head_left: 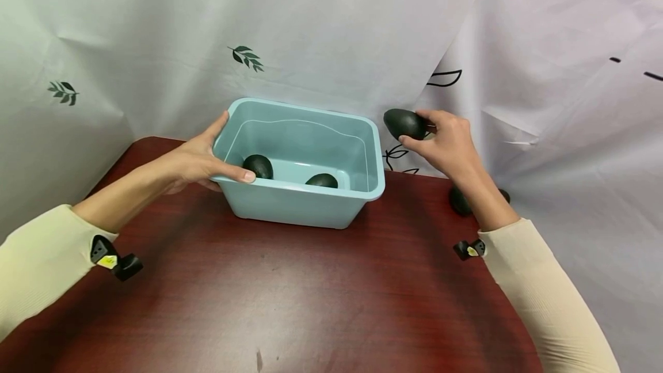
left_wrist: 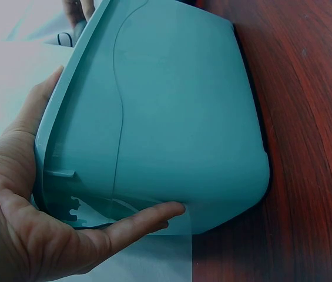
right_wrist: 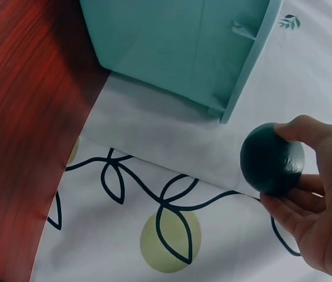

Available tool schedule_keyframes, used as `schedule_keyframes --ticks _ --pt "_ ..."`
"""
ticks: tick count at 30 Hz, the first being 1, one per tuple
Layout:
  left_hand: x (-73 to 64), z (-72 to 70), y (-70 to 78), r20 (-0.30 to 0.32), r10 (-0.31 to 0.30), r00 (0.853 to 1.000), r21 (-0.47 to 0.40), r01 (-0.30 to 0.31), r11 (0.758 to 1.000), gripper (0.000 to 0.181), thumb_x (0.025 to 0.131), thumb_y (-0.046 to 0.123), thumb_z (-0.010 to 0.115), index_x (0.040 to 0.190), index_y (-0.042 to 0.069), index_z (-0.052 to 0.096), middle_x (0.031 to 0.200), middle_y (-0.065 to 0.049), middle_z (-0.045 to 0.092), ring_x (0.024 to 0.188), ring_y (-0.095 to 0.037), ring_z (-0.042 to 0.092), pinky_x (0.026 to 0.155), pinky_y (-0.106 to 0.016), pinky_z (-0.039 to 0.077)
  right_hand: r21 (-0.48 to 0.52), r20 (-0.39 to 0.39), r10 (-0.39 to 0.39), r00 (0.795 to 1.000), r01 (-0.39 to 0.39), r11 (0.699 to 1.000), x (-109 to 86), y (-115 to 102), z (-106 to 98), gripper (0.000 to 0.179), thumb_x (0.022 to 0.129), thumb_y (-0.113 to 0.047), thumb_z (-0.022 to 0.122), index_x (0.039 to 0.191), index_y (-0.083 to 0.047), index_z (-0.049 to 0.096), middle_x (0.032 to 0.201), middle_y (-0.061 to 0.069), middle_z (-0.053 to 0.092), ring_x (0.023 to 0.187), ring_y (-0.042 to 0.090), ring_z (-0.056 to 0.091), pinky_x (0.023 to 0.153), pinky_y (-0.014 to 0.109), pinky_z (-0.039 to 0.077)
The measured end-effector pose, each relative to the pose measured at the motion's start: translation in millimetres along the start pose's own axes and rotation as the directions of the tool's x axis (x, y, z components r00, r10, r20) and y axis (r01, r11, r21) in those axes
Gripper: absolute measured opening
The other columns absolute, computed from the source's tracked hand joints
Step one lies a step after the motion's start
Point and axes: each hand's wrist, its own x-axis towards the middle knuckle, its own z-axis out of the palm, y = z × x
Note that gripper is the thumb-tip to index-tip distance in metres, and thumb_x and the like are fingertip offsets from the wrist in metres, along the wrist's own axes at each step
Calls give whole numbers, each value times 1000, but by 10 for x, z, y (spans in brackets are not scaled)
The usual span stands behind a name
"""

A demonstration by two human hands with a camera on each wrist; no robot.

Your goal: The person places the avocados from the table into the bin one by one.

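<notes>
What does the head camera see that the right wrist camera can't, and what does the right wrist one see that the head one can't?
Only the head view shows the left dark egg-shaped thing and the right one inside the blue tub, plus the left hand's grip on its rim.

Only the right wrist view shows the big pale green circle printed on the white cloth.

Both show the right hand's grip on the held dark thing, the tub, the red-brown table and the cloth.
</notes>
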Motion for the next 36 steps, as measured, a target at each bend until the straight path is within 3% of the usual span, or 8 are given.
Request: schedule_keyframes --ticks 19,27,36 --pt "-17 4 3 0 -1 1000 3 1 1000 150 92 30 95 173 50 -29 188 -22 7 163 -50 35 103 -70 64 56 -10 -47 999 47 997 24 -109 28 57 91 -19 93 140 4 76 135 27 78 111 44 82 99 56 65" --pt "-9 0 9 0 -1 1000 0 1 1000 150 92 29 95 173 50 -30 187 -23 6 163 -50 35 103 -70 64 27 -26 -84 996 85 996 71 -164 61 55 90 -20 94 137 3 78 132 25 80 107 42 83 98 55 64" --pt "-18 -2 9 1 -3 1000 -2 3 1000 150 92 29 95 172 50 -30 188 -23 4 163 -50 35 104 -70 64 71 -11 -101 995 101 992 120 -261 125 56 90 -19 94 139 4 77 134 25 79 114 43 82 103 56 65"
